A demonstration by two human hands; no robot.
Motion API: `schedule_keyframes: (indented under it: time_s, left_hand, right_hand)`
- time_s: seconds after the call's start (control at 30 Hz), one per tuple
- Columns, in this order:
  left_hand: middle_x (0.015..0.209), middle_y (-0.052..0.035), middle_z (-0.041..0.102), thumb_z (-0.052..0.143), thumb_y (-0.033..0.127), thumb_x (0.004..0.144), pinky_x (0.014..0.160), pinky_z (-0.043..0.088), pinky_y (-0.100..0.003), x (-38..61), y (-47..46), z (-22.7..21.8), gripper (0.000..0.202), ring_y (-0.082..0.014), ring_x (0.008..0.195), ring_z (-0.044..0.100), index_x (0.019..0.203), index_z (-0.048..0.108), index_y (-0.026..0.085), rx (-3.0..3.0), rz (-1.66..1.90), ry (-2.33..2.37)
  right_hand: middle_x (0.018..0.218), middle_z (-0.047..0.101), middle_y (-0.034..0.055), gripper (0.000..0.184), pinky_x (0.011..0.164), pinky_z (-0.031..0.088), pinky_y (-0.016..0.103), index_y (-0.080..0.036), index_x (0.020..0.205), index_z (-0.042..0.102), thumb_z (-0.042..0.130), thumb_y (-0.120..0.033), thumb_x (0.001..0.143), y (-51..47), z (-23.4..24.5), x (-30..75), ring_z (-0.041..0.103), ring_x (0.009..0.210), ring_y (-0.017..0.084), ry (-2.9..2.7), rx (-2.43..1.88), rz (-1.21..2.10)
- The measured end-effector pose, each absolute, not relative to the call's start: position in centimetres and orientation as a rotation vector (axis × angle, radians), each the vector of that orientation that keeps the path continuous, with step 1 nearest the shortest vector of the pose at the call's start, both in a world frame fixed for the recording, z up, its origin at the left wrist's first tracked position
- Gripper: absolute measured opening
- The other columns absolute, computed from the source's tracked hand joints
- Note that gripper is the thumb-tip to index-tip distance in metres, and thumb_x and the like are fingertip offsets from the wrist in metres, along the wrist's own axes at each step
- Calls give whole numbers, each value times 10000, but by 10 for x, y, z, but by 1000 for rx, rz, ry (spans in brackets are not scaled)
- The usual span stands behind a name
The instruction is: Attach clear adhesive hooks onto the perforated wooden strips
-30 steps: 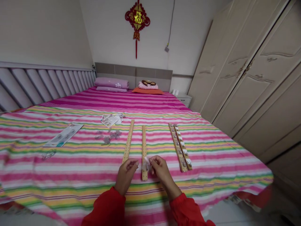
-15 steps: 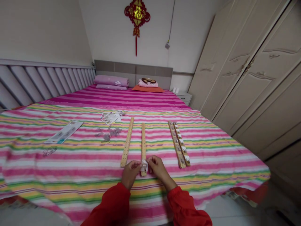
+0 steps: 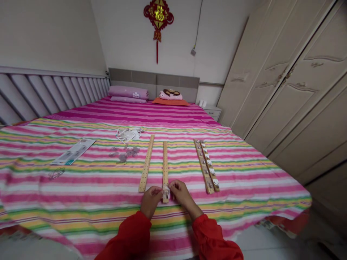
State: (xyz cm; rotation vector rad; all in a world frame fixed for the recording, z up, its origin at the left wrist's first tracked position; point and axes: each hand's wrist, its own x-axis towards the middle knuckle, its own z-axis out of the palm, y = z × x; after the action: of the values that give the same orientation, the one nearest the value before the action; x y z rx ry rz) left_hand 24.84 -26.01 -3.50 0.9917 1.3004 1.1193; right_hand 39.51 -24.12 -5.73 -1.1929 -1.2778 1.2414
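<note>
A small clear plastic piece with a bit of metal on it [image 3: 166,191] lies over the near end of a narrow wooden strip with rows of holes [image 3: 165,162]. My left hand [image 3: 150,200] pinches the piece at its left edge. From the other side, the closed thumb and fingers of my right hand [image 3: 180,193] meet its right edge. Just left lies a second holed wooden strip [image 3: 146,164], bare on top. Fine detail between my fingertips is too small to make out.
To the right lie two wooden strips carrying several small hooks [image 3: 204,166]. Further left are loose clear pieces [image 3: 124,154], a pile of paper cards [image 3: 129,135], a flat package [image 3: 74,151] and thin wire loops [image 3: 56,173]. Everything rests on a striped bedspread [image 3: 103,213].
My right fingertips have shifted slightly left, nearer the clear piece. My left hand and the wooden strips stay almost where they were.
</note>
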Motion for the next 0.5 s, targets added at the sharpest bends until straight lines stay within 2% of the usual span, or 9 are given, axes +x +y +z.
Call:
schedule_keyframes:
  time_s: [0.33,0.5]
  left_hand:
    - [568,-5,617,743,444,459,559,443,-264,248,-262,-35,352,-153,579,584,626,615,162,1027,1124,1342]
    - [556,2,597,735,458,470,562,448,-271,248,-263,-39,368,-151,556,578,642,596,164,1055,1142,1368]
  right_hand:
    - [373,436,-94,306,341,267,207,-208,625,498,633,-473,698,-241,-60,393,383,311,86,-1244,-1195,1238]
    - [407,458,-78,311,363,281,206,-202,610,516,665,-466,678,-241,-63,393,402,359,90,-1235,-1215,1194]
